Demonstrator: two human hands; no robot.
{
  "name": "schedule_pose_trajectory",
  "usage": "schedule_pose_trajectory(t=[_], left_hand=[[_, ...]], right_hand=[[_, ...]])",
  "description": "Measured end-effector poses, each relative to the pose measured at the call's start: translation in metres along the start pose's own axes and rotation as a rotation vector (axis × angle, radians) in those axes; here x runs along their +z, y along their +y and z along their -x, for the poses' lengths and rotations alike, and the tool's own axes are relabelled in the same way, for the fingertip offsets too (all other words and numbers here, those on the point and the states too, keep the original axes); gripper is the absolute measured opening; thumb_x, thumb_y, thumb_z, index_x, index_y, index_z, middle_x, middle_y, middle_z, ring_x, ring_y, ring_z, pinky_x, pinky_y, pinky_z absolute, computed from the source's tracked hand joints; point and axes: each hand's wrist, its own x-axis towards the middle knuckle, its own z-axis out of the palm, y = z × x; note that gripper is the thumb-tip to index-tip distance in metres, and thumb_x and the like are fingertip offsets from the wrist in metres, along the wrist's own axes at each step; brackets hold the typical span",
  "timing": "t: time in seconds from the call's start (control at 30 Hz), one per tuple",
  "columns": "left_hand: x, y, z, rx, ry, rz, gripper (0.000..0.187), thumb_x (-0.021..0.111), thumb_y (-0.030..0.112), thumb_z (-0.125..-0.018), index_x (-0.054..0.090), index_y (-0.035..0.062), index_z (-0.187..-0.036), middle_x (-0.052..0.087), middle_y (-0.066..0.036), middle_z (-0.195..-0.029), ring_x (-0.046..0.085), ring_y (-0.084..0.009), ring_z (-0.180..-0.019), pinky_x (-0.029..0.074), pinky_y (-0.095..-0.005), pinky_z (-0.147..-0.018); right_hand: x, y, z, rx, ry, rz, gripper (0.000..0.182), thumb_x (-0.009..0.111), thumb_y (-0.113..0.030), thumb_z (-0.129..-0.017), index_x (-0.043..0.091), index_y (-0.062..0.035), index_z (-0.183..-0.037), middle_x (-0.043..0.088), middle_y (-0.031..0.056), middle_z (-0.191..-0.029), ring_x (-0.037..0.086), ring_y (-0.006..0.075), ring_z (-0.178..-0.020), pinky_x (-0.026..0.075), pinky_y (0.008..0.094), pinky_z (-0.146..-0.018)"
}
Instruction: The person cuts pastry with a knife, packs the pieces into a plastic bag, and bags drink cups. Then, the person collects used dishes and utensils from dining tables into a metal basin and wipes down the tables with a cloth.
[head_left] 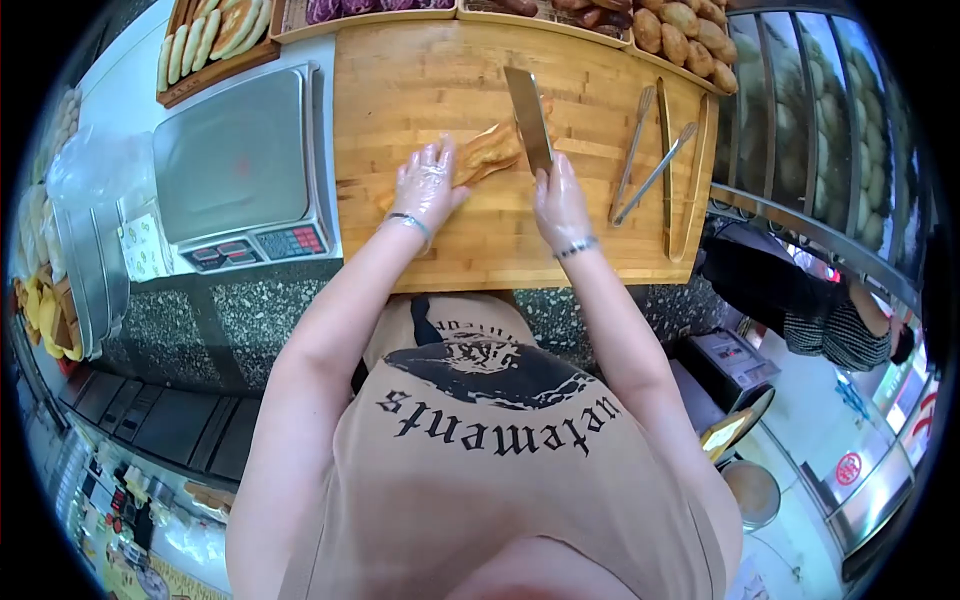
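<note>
A long golden-brown strip of what looks like fried dough (490, 153) lies slantwise on the wooden cutting board (400, 90). My left hand (428, 187), in a clear plastic glove, lies across its left part, with the strip showing between thumb and fingers. My right hand (563, 205), gloved too, is wrapped around the handle of a cleaver (529, 118). The cleaver's broad blade crosses the right part of the strip and hides some of it. Whether the edge has cut through cannot be seen.
Metal tongs (655, 172) lie at the board's right side. Left of the board stands a digital scale (235, 165). Along the back are a tray of flatbreads (215, 40), purple food (340, 8) and brown round food (680, 40). Another person (830, 315) is at the right.
</note>
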Motion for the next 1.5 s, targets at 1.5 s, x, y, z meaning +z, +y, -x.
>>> schedule_pose_trajectory(t=[1.5], left_hand=[[-0.005,-0.046,0.077,-0.228,-0.027,0.147,0.051,0.07,0.023,-0.073,0.046,0.002,-0.114,0.049,-0.019,-0.108,0.052,-0.0366,-0.101,0.048,-0.0442,-0.081]], right_hand=[[0.04,-0.069,0.055,0.135,-0.302,-0.203,0.021,0.048,-0.006,-0.087,0.048,-0.0007,-0.107,0.055,0.025,-0.096,0.053,0.0443,-0.088,0.044,0.0467,-0.077]])
